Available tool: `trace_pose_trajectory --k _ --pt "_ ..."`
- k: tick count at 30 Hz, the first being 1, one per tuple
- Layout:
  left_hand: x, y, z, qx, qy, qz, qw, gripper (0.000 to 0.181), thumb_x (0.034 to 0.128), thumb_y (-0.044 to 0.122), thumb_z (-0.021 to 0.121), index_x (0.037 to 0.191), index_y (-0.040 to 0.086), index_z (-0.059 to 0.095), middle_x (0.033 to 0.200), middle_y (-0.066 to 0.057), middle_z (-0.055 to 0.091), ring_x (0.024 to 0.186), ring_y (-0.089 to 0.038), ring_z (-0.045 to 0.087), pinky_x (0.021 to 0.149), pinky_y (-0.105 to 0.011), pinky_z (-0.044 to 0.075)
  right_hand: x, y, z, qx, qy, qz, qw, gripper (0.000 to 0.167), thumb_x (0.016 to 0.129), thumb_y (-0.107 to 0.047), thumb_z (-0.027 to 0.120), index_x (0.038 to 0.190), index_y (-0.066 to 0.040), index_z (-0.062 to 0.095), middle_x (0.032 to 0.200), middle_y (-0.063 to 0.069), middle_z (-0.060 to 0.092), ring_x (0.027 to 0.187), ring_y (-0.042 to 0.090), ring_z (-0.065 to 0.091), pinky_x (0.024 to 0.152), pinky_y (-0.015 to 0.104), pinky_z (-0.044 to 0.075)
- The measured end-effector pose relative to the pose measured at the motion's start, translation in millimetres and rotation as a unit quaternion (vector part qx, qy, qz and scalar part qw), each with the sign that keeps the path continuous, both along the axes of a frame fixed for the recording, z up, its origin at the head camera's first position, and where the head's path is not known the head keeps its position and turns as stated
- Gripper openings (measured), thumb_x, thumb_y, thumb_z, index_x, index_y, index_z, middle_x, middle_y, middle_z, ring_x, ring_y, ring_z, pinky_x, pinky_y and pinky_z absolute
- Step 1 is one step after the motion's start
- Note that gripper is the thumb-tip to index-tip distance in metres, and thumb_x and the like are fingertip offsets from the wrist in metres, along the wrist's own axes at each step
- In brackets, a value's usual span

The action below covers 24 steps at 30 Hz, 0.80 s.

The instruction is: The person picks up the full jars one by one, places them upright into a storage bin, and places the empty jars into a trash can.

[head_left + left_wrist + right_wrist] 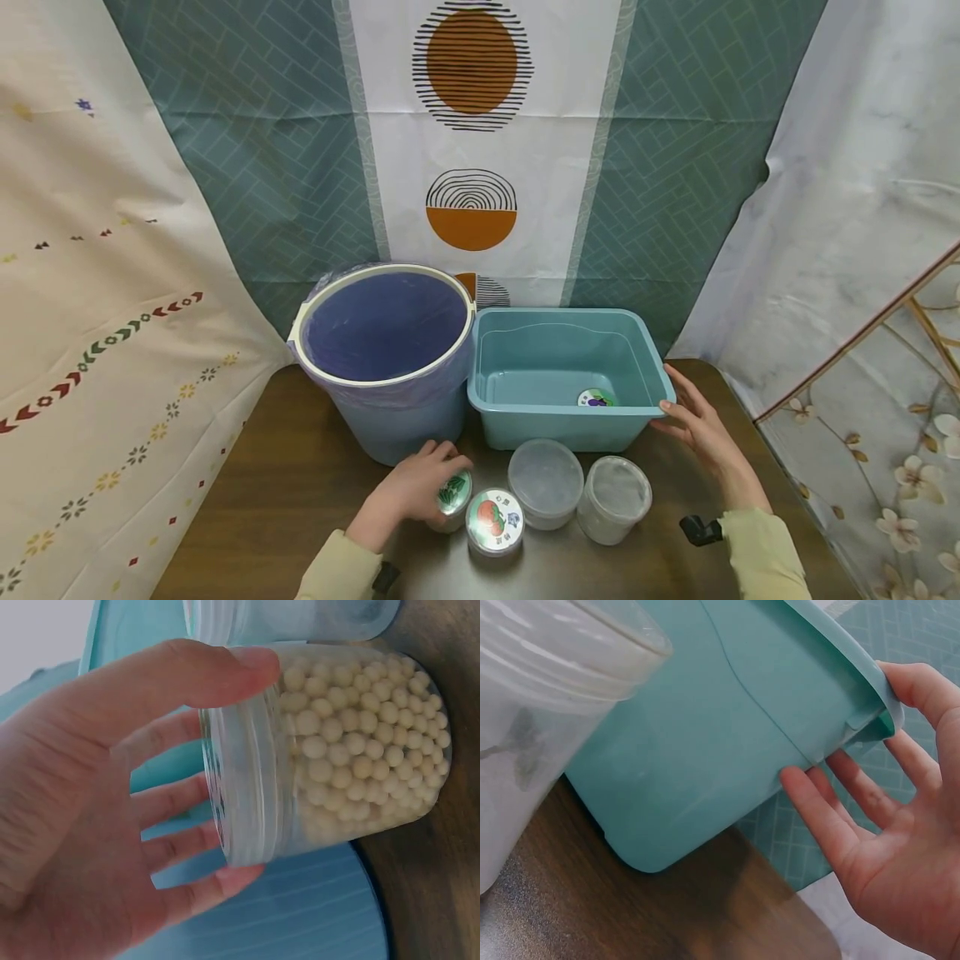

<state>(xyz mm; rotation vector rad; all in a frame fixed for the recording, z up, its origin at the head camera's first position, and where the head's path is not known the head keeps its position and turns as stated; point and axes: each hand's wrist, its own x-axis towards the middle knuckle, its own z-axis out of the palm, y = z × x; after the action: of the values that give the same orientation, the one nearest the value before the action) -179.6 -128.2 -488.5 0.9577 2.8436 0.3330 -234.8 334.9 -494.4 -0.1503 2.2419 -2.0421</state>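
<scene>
My left hand (415,490) grips a clear jar (367,742) by its lid, thumb on one side and fingers on the other. Small pale round beads fill this jar, and its lid (453,492) carries a green leafy picture. On the right, my right hand (703,433) holds the rim of a teal plastic tub (570,429), thumb at the rim and fingers against the outer side wall. Inside the tub lies a round white label or lid (596,398) with a purple picture. Beside the left hand stands another jar with a tomato-like picture on its lid (493,522).
Two jars with plain translucent lids, a wide one (546,479) and a narrower one (615,500), stand in front of the tub. A blue bucket (405,417) with a cream rim and bag liner stands left of it. Patterned cloths (285,150) hang around the brown table (240,500).
</scene>
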Motion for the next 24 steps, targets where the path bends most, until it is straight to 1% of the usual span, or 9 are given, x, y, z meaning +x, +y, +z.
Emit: trace_pose_trajectory --k 4,7,9,11,13,16,18,24 --pt "-1.5 4.5 1.2 -0.034 0.007 -0.009 0.9993 0.073 0.0572 0.026 0.094 0.121 0.024 0.060 0.114 -0.001 0.052 0.100 -0.019 0.047 0.067 -0.031 0.048 1.1 1 1.3 0.003 0.004 0.002 1.0000 0.069 0.103 -0.018 0.053 0.160 -0.027 0.015 0.152 0.008 0.030 0.110 -0.006 0.059 0.086 0.028 0.058" --pt "-3.9 4.2 4.0 -0.050 0.001 -0.026 0.9984 0.074 0.0580 0.021 0.094 0.124 0.023 0.059 0.115 -0.001 0.052 0.100 -0.019 0.048 0.065 -0.029 0.048 0.8 1 1.1 0.002 0.003 0.000 1.0000 0.069 0.102 -0.018 0.054 0.160 -0.027 0.016 0.148 0.000 0.033 0.110 -0.006 0.059 0.086 0.027 0.058" --pt "-5.1 2.9 8.3 -0.056 -0.008 -0.038 0.9977 0.076 0.0580 0.018 0.094 0.125 0.023 0.059 0.117 -0.001 0.053 0.101 -0.019 0.049 0.066 -0.028 0.049 0.4 1 0.7 0.003 0.001 0.002 1.0000 0.070 0.102 -0.019 0.054 0.160 -0.028 0.016 0.146 -0.004 0.035 0.111 -0.006 0.058 0.086 0.027 0.057" --pt "-6.5 1.3 14.9 -0.059 -0.020 -0.047 0.9969 0.076 0.0567 0.015 0.095 0.123 0.024 0.059 0.117 0.000 0.053 0.101 -0.019 0.049 0.067 -0.028 0.050 0.0 0 0.1 0.000 -0.001 0.002 1.0000 0.069 0.102 -0.019 0.054 0.159 -0.029 0.016 0.144 -0.006 0.036 0.111 -0.006 0.058 0.086 0.027 0.057" --pt "-8.2 0.6 23.5 -0.061 -0.032 -0.056 0.9961 0.076 0.0556 0.014 0.096 0.122 0.025 0.059 0.117 0.001 0.053 0.102 -0.019 0.049 0.070 -0.028 0.052 -0.2 0 -0.3 0.000 -0.001 0.003 1.0000 0.070 0.102 -0.019 0.054 0.159 -0.029 0.016 0.141 -0.008 0.037 0.111 -0.006 0.058 0.086 0.028 0.058" --pt "-11.6 1.1 40.0 -0.067 -0.049 -0.064 0.9945 0.075 0.0555 0.013 0.096 0.119 0.026 0.059 0.117 0.002 0.052 0.103 -0.018 0.048 0.071 -0.028 0.052 -0.1 -1 -0.1 -0.002 0.000 0.003 1.0000 0.069 0.102 -0.019 0.054 0.159 -0.029 0.017 0.137 -0.011 0.040 0.111 -0.005 0.058 0.087 0.028 0.058" --pt "-14.4 1.7 52.4 -0.071 -0.053 -0.073 0.9934 0.072 0.0579 0.012 0.094 0.119 0.026 0.060 0.116 0.003 0.052 0.103 -0.018 0.047 0.072 -0.028 0.052 0.1 0 0.1 -0.003 0.000 0.001 1.0000 0.069 0.102 -0.019 0.054 0.159 -0.029 0.017 0.134 -0.013 0.041 0.111 -0.004 0.059 0.086 0.028 0.058" --pt "-21.5 7.1 93.2 -0.085 -0.044 -0.106 0.9897 0.065 0.0622 0.015 0.092 0.118 0.026 0.061 0.114 0.003 0.054 0.098 -0.016 0.047 0.078 -0.029 0.051 0.8 0 -0.3 -0.004 -0.003 0.000 1.0000 0.070 0.102 -0.020 0.054 0.160 -0.027 0.015 0.133 -0.013 0.041 0.110 -0.005 0.059 0.086 0.027 0.058"
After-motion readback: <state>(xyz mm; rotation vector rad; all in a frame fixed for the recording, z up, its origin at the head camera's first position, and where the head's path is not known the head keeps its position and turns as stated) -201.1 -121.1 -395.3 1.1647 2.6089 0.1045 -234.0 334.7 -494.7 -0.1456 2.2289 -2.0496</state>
